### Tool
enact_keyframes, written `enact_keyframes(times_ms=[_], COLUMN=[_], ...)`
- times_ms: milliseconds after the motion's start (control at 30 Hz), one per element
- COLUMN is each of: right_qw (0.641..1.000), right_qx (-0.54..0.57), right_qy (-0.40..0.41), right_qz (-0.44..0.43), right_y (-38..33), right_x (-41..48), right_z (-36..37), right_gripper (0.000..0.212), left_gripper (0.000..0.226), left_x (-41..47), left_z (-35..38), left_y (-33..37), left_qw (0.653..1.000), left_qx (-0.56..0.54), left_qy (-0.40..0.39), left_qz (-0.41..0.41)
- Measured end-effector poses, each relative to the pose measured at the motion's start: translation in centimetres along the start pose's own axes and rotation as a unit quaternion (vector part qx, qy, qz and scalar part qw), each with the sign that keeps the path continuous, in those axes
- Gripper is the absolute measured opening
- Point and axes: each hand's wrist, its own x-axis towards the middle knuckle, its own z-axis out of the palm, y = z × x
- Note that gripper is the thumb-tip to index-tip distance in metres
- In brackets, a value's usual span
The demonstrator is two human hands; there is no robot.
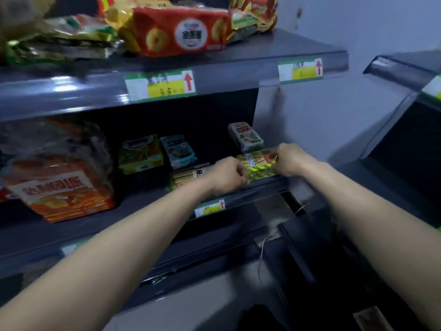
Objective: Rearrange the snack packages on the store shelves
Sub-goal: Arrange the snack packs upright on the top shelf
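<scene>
My feed showed the orange bag (64, 187) standing far left on the middle shelf (133, 211), with a lime pouch (140, 155) and a blue pouch (179, 151) beside it. The left hand (226, 175) had its fingers curled at the left end of the green package (259, 163); gripping or not, I couldn't tell. The package lay flat at the shelf's front edge, and the right hand (288, 160) pinched its right end.

Three green-and-white paper price labels, each with a yellow field and red up-arrow: one upper centre (160, 84), one to its right (300, 70), a smaller one lower down (210, 208); print blurred. Pale grey-blue painted wall (358, 25) behind, right. Dark grey neighbouring display unit (405, 130) at far right. Thin white wire (261, 256) hangs low centre. Small silver metal bracket (158, 279) to its left.
</scene>
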Motion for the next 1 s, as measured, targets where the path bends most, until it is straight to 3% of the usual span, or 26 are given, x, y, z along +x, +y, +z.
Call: enact_keyframes(times_ms=[100,200,500,800,1000], right_qw=[0.999,0.996,0.991,0.986,0.989], right_qx=[0.006,0.021,-0.018,-0.019,0.053], right_qy=[-0.022,-0.038,-0.089,-0.136,-0.104], right_qz=[-0.045,-0.075,-0.099,-0.098,-0.086], right_y=[2.9,4.6,7.0,7.5,8.0], right_x=[3.1,6.1,13.6,15.6,13.8], right_z=[0.5,1.2,4.9,4.6,3.3], right_gripper=[0.037,0.037,0.057,0.052,0.039], left_gripper=[0.027,0.032,0.021,0.023,0.017], left_x=[4.3,7.3,12.5,14.4,14.5], left_z=[2.9,5.2,9.1,10.3,10.4], left_y=[0.2,0.0,-2.0,-1.1,0.2], left_qw=[0.993,0.978,0.916,0.829,0.813], left_qx=[-0.096,-0.164,-0.301,-0.455,-0.482], left_qy=[0.001,0.008,0.04,0.07,0.099], left_qz=[-0.068,-0.129,-0.261,-0.319,-0.311])
